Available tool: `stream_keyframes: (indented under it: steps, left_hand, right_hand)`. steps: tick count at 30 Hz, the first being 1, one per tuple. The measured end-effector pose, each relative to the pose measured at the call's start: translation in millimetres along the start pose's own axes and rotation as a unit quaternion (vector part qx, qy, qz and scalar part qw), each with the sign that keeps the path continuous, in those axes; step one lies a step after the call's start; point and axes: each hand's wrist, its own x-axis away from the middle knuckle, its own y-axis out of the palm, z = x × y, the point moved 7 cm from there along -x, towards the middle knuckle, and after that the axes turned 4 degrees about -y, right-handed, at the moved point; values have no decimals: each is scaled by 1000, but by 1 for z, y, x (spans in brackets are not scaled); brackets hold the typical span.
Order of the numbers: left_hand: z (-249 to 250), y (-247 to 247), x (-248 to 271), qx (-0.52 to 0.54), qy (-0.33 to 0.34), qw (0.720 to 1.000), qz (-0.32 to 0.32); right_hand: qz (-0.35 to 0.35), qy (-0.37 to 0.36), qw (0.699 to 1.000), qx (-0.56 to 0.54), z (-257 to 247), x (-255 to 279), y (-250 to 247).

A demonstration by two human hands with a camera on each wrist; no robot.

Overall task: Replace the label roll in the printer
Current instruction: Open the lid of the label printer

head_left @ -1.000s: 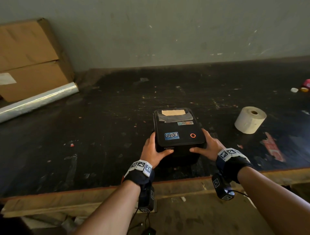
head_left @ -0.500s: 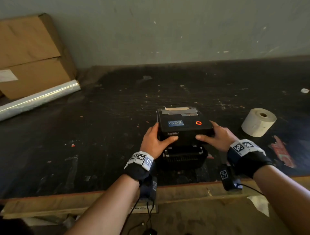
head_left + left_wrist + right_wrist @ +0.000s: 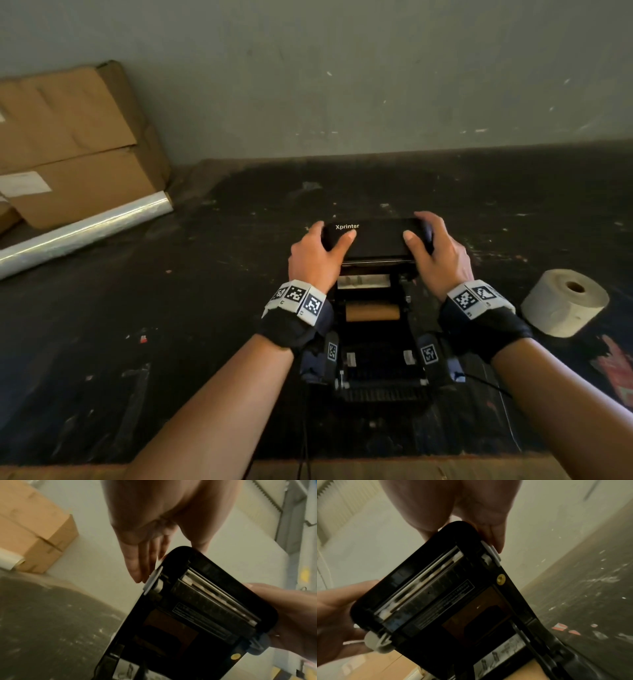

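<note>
A dark, scuffed table (image 3: 137, 342) with a worn wooden front edge runs to the wall. On it, near the front, stands the printer (image 3: 376, 370), lid raised. A white label roll (image 3: 561, 305) lies to its right, apart from it. At the far left sit cardboard boxes (image 3: 75, 144) with a film roll (image 3: 85, 233) lying beside them.

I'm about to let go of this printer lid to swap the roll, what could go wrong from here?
1. The Xprinter lid is raised only by your left hand and right hand; released before it holds itself, it might drop onto your fingers.
2. The brown core in the bay looks empty; it probably has to come out first.
3. The new label roll lies on its side on the table, so a nudge could roll it.
</note>
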Motion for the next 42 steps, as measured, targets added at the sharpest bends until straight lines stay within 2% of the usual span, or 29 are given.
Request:
stream_keyframes:
  steps: [2,6,10,18,22,26,28,30,33,35,38,42]
  left_hand:
    - [6,3,-7,-15,28,999,3]
    - [6,13,-20,50,77,996,-8]
    - [1,23,-36,90,54,994,-14]
    - [-4,34,-56,74,37,997,-3]
    - [-6,34,-56,76,35,996,-13]
    - [-20,36,-47,72,23,996,-43]
    - [-34,41,-35,73,36,995,-51]
    - [-51,49,-22,69,36,995,-55]
    - [-69,61,-6,43,13,996,-79]
    - [-76,67,3,15,9,995,-94]
    - [-90,82,15,-73,6,985,-157]
    - [-104,95,32,-162,-26,957,-241]
  right_hand:
    - [4,1,1000,-9,1,-13,4]
    - [5,21,1000,-22,2,-37,9]
    - [-12,31,999,-19,5,-53,14]
    - [-60,63,995,-49,16,-74,25]
    - [-96,88,982,-134,29,-76,31]
    - [-99,131,961,-223,47,-56,31]
    - [-115,136,966,-189,62,-40,32]
    - [-169,127,972,-104,82,-28,41]
    - [-250,139,958,-30,99,-3,54]
    - [-307,121,944,14,95,15,61]
    - [-352,82,929,72,91,33,73]
    - [-367,31,920,133,95,43,90]
